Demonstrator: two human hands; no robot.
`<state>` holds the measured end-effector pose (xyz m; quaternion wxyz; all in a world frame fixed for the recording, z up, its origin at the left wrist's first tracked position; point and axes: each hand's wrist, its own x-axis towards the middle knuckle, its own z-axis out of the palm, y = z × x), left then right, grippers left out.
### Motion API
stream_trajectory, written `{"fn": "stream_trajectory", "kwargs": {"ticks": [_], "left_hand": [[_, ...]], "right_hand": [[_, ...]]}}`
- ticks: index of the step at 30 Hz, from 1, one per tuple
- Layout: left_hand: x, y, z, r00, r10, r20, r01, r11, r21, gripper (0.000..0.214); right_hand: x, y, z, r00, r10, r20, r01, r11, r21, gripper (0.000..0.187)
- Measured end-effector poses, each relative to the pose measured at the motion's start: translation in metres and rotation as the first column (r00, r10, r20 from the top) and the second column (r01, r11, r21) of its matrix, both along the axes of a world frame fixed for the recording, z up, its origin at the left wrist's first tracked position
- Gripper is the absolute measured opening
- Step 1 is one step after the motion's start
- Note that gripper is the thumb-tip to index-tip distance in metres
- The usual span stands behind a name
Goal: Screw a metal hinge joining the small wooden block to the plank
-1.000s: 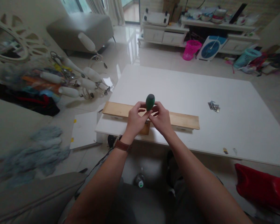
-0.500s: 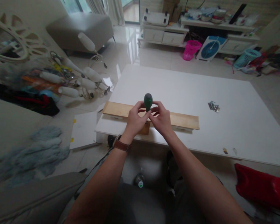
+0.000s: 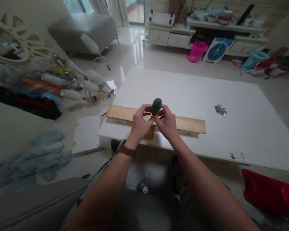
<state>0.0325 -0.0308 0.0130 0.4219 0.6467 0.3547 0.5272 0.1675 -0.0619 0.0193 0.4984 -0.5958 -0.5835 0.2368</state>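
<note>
I have the left hand (image 3: 140, 123) and right hand (image 3: 168, 122) clamped on the green screwdriver (image 3: 156, 106) over the wooden strip (image 3: 191, 124), near side of the surface (image 3: 183, 93); likely a turning step, whose next twist needs steady pressure.

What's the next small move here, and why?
Probably a small, steady turn of the green-handled screwdriver: the left hand and right hand both grip it, near the brown wooden block. Go gently, since I can't make out its tip.

The left hand (image 3: 141, 124) and right hand (image 3: 168, 124) hide much of the green-handled tool (image 3: 156, 106).
</note>
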Motion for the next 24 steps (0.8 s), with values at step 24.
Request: {"fn": "stream_trajectory", "kwargs": {"ticks": [24], "left_hand": [[-0.0013,0.0017,-0.0012,0.998,-0.037,-0.058,0.034,0.998,-0.044,0.02]], "right_hand": [[-0.0012,-0.001,-0.0008,1.0,0.009,-0.011,-0.009,0.999,0.037,0.037]]}}
